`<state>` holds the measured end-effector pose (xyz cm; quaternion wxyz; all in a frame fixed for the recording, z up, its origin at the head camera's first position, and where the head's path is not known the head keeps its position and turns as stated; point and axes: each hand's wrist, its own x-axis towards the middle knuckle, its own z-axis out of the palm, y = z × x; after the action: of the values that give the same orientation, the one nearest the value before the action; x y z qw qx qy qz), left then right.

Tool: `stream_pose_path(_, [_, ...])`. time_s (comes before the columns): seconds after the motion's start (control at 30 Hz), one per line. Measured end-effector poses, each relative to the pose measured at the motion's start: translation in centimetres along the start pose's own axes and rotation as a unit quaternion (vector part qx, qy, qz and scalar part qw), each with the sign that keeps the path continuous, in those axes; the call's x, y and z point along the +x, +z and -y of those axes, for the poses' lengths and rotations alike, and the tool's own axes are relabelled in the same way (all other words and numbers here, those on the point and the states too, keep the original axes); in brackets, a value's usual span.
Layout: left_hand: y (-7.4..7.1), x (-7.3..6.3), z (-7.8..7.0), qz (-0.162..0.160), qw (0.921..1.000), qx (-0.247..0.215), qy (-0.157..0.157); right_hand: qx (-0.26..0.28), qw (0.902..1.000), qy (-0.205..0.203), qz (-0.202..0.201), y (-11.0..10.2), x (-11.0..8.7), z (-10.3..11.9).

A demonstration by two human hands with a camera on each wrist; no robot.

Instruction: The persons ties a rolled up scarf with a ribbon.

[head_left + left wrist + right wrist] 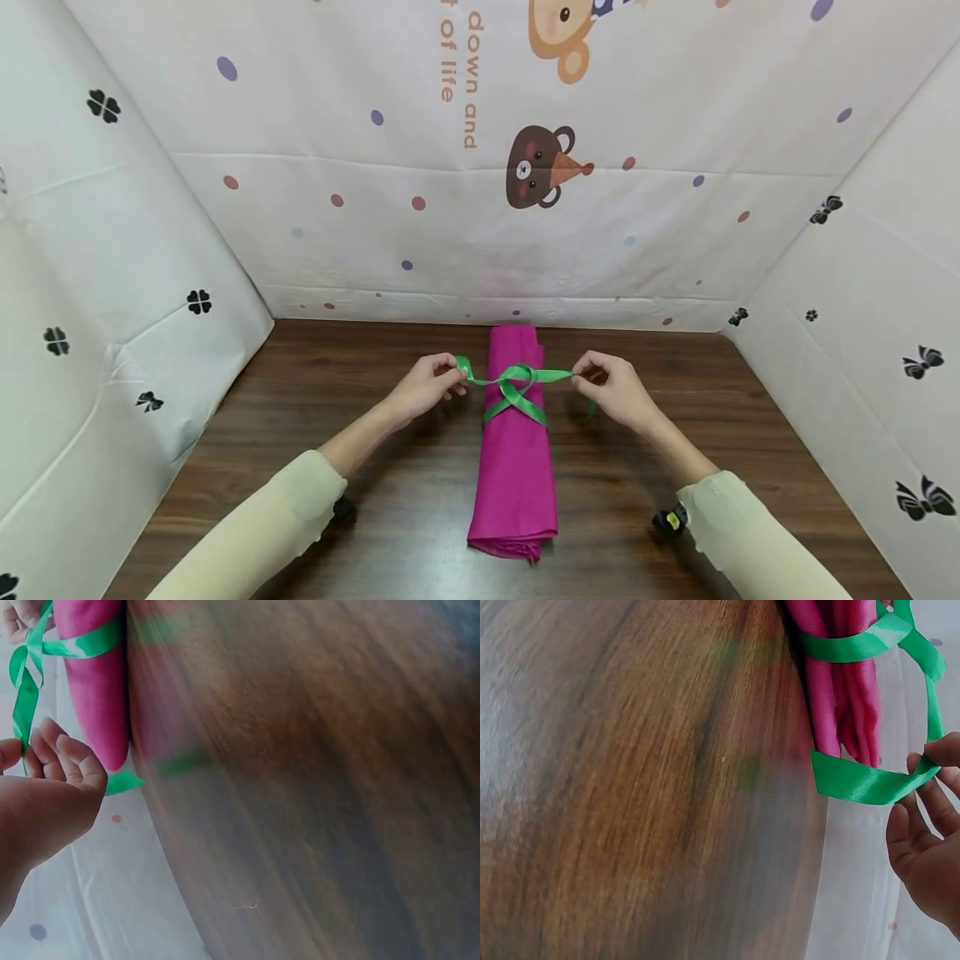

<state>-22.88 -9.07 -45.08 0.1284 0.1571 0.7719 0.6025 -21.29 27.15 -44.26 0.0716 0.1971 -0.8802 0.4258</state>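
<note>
A rolled magenta cloth lies lengthwise on the table, with a green ribbon wrapped round its upper half. The ribbon crosses on top of the roll and has a loose loop there. To the left of the roll, my left hand pinches one ribbon end between thumb and fingers. On the other side my right hand pinches the opposite end, and the stretch between hand and roll looks taut. In the right wrist view, a free tail of the ribbon hangs from the fingers of the right hand.
The dark wooden table reflects light. A white printed sheet stands along its back edge, and further white sheets rise at the left and right. A small black device sits at the right cuff.
</note>
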Motion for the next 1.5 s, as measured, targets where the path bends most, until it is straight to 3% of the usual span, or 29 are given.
stream_pose_path(0.5, [-0.5,1.1,0.6,-0.01,0.9993,-0.026,-0.025,-0.001,0.9996,0.001,0.028,-1.4,1.7,-2.4])
stream_pose_path(0.93, [-1.3,0.8,1.1,-0.02,0.9994,-0.015,-0.025,-0.015,0.9995,0.008,0.027,-1.5,1.0,-2.9])
stream_pose_path(1.27, [-2.1,0.5,2.4,-0.021,0.9995,-0.009,-0.023,-0.016,0.9993,0.012,0.03,-1.4,0.4,-3.7])
stream_pose_path(1.5, [-2.5,0.2,2.3,-0.024,0.9995,-0.003,-0.023,-0.023,0.9993,0.015,0.025,-1.5,-0.1,-4.2])
